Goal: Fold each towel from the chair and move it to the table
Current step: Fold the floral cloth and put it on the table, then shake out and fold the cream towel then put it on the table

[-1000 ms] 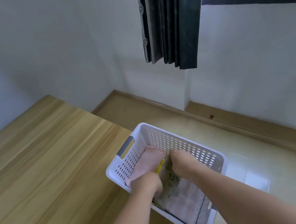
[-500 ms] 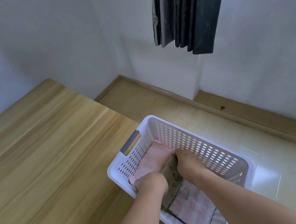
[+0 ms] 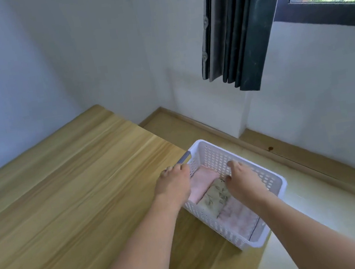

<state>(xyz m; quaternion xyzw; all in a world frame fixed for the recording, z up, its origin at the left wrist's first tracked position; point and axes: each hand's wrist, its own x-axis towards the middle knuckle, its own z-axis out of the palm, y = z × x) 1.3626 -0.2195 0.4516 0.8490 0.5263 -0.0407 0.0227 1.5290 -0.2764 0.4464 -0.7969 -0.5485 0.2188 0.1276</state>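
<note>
Here, three folded towels lie side by side in a white perforated plastic basket [image 3: 268, 180] that stands at the right-hand edge of a pale wood-grain table [image 3: 67, 208] and partly overhangs it. A plain pink towel [image 3: 202, 181] fills the far end, a leaf-printed cream towel [image 3: 216, 197] the middle, and a pink checked towel [image 3: 237, 217] the near end. The basket's long axis runs from the near right toward the table's far edge. The left hand [image 3: 175, 185] hovers over the basket's left rim beside a grey handle [image 3: 183, 157], fingers loosely spread and gripping nothing. The right hand [image 3: 243, 178], also empty with fingers relaxed, sits above the far wall. Both hang just over the cloth, with the left nearer the plain pink towel. No chair is visible. The towels look soft and limp, the basket rigid and smooth.
</note>
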